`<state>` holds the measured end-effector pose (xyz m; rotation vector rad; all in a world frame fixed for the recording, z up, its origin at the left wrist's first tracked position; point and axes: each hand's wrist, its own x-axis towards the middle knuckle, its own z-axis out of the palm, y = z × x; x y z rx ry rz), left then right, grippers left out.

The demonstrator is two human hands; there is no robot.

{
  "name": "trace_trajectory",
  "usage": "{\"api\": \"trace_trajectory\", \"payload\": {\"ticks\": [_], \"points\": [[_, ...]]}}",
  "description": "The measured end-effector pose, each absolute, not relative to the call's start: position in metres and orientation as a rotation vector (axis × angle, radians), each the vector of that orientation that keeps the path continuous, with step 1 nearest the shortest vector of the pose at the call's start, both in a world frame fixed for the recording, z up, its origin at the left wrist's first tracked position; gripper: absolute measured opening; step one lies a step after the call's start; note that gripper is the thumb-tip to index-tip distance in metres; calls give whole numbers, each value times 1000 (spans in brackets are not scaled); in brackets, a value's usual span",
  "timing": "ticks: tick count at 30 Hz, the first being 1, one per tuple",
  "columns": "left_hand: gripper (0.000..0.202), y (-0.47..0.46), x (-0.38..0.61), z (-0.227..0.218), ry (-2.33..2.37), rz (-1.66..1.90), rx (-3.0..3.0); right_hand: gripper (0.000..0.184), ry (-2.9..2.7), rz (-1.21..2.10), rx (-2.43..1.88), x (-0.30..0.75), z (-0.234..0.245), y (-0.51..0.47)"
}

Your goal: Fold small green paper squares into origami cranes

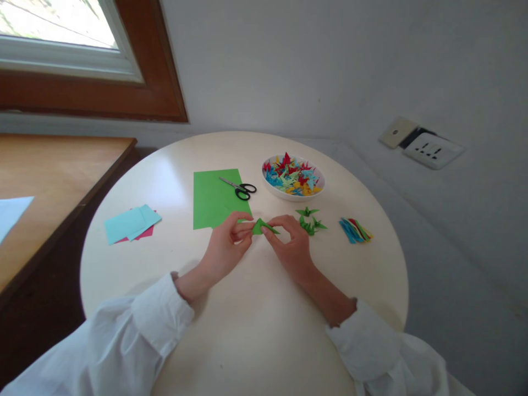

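Between my two hands is a small piece of folded green paper (259, 226), triangular at the top. My left hand (228, 242) pinches its left side with fingers curled. My right hand (292, 245) grips the right side, thumb in front and index finger behind. Just beyond my left hand lies a larger green sheet (212, 201), with black-handled scissors (242, 191) resting across its right edge. Several green folded paper cranes (312, 224) sit on the table right beside my right hand.
A white bowl (289, 196) full of colourful paper cranes stands at the back of the round white table (247, 341). Paper strips (355, 230) lie at the right, light blue and pink sheets (132, 224) at the left. A wooden table (61, 165) stands beyond the left edge.
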<state>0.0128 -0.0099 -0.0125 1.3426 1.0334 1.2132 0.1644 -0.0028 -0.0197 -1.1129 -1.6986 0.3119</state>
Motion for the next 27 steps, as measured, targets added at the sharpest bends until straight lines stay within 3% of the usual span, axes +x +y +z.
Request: {"api": "trace_trajectory", "payload": {"ticks": [27], "points": [[17, -10, 8, -11, 1123, 1326, 1688, 3, -1706, 709, -969, 160, -22, -6]]}}
